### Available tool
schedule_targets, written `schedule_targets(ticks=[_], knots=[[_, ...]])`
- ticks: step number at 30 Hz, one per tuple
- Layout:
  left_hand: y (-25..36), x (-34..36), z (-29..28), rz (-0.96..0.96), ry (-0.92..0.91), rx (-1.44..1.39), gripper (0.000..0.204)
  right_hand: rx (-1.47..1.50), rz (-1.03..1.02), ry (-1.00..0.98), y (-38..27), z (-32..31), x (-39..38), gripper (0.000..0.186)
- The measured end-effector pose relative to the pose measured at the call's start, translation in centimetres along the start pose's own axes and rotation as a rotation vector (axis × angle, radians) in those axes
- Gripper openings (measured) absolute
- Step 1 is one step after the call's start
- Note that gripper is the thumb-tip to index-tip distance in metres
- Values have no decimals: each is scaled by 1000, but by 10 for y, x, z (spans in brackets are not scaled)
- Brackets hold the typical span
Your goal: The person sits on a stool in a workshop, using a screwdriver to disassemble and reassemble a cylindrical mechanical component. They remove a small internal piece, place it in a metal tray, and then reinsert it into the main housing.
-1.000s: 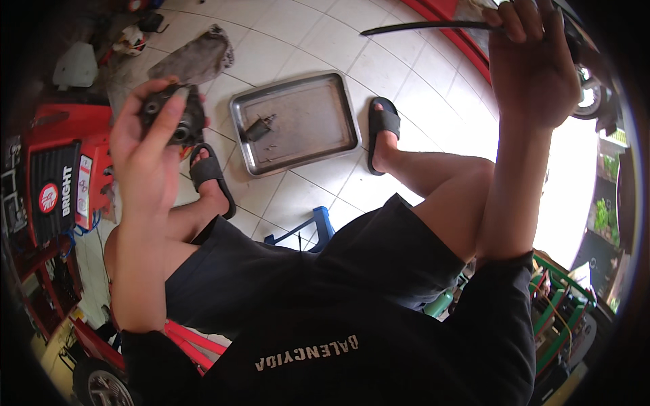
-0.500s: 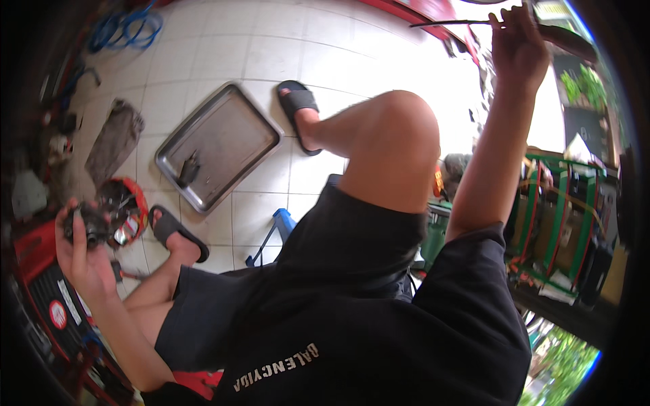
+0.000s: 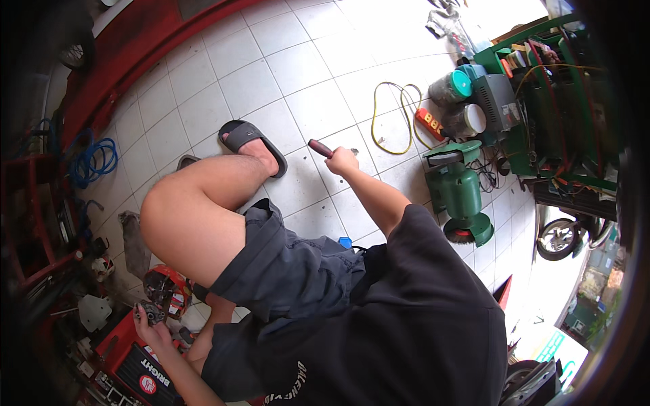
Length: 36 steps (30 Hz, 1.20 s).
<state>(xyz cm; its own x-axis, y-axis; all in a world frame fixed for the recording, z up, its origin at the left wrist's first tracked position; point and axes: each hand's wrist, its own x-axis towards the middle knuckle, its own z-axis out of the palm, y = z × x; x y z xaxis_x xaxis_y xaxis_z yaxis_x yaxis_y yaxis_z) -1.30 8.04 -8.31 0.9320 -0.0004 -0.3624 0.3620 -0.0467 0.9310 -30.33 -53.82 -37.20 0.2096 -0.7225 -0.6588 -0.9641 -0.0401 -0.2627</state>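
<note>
Low at the left, my left hand (image 3: 154, 333) is closed around a dark metal machine part (image 3: 150, 312) with round openings, held above a red case (image 3: 128, 345). My right hand (image 3: 343, 162) reaches out over the tiled floor, its fingers wrapped round a screwdriver (image 3: 319, 147). The dark reddish handle sticks out to the left of the fist; most of the shaft is hidden. The two hands are far apart, with my bent knee between them.
A green bench grinder (image 3: 460, 196) stands to the right, near an orange power strip (image 3: 430, 124) with a yellow cord. Lidded jars (image 3: 450, 88) and a green rack (image 3: 542, 101) lie beyond. At left are a blue hose (image 3: 91, 162), a grey rag (image 3: 135, 243) and a red container (image 3: 166, 287).
The view has swung rightward, bringing the grinder and power strip into sight. My right hand appears farther from the picture's edge, and the screwdriver's handle now points left. My left hand still holds the part.
</note>
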Motion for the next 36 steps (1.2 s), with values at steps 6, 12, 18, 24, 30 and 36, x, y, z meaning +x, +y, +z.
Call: schedule_targets(ticks=[6,12,18,24,30,36], knots=[[19,-64,25,33,60,101,30,80,-147,148,-38,59,1,26],[16,-76,28,28,95,99,30,52,-128,157,-64,60,9,25],[16,-65,45,2,23,77,33,141,-136,140,-52,53,9,23],[20,-60,73,37,-85,28,30,77,-214,182,-43,66,12,27],[19,-67,81,91,-73,-67,28,188,-220,255,-84,43,-3,29],[67,-58,111,230,-175,-171,27,525,-725,429,-218,-71,-41,32]])
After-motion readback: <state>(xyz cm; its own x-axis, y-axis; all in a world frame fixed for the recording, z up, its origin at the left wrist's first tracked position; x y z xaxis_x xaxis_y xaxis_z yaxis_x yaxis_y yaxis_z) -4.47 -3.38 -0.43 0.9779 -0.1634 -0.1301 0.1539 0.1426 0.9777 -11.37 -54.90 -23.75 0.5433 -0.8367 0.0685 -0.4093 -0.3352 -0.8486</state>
